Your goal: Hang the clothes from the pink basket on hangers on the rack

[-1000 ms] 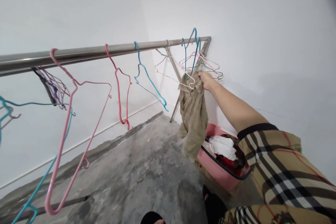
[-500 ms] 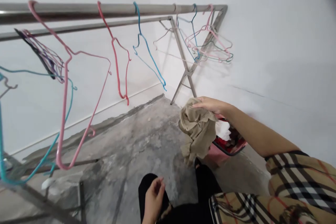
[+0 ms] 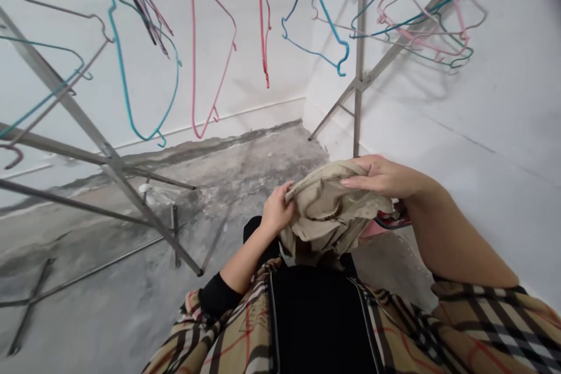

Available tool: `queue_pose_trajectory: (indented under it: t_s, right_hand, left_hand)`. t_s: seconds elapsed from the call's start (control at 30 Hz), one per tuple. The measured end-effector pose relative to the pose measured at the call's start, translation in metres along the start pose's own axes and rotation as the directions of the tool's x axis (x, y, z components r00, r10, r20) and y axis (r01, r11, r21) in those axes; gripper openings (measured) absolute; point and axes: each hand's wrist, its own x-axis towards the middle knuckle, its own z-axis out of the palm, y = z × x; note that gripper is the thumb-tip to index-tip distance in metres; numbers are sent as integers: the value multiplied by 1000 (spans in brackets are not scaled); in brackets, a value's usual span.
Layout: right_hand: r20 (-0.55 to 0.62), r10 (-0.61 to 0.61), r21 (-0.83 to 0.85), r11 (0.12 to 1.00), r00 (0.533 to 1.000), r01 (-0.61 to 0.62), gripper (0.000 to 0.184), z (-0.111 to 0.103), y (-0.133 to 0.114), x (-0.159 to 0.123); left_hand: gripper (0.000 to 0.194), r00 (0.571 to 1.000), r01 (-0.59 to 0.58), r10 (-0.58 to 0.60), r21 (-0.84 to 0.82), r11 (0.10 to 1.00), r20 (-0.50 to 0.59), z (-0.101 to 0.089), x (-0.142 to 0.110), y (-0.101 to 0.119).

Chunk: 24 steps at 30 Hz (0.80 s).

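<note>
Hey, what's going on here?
A person is handling a khaki garment in front of their body, with the left hand gripping one edge and the right hand holding over the top. Wire hangers hang from a metal drying rack ahead, and a pink basket sits beyond the garment, mostly hidden.

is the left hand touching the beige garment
Touching: the head view shows the left hand gripping the edge of the beige garment, with its fingers against the cloth.

This looks like a spot for drying clothes in a home. The room is bare, with white walls [image 3: 482, 128] and a rough gray cement floor [image 3: 263, 158]. A metal drying rack [image 3: 359, 52] holds bright wire hangers [image 3: 193, 52], and a pink laundry basket [image 3: 370, 229] sits nearby.
</note>
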Motion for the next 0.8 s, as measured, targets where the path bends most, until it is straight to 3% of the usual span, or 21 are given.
queue_pose_trajectory:
  t_s: [0.07,0.17,0.27,0.33,0.43,0.53,0.63,0.73,0.8]
  right_hand:
    - [-58,-29,-108,994,998,22,44,2,0,-3]
    - [-279,-139,-409,912,950,13,32,1,11,-3]
    - [-463,-290,-668,735,837,-114,38,1,31,5]
    - [-487,-360,-741,652,796,-159,43,2,45,12]
    - [-457,-436,-786,607,775,-122,46,6,60,18]
    - [-418,-464,-788,613,781,-57,45,9,63,21]
    - [-306,-437,-753,655,846,65,44,12,57,25]
    - [-119,-372,-717,673,921,179,44,22,43,37]
    - [47,-312,-710,657,949,252,45,34,31,48]
  left_hand:
    - [45,997,21,-18,35,999,-73,-17,1,-6]
    - [42,969,82,-66,60,995,-239,-48,2,-10]
    - [43,895,52,5,115,992,-447,-74,0,3]
    - [43,819,-21,119,178,984,-561,-87,-2,17]
    - [41,736,-63,204,235,970,-645,-98,-8,37]
    - [33,700,22,121,190,981,-704,-103,-18,46]
    - [22,687,78,-165,-155,985,-708,-107,-30,46]
    - [24,682,39,-422,-547,836,-597,-115,-43,46]
    - [32,649,3,-536,-704,711,-539,-124,-54,50]
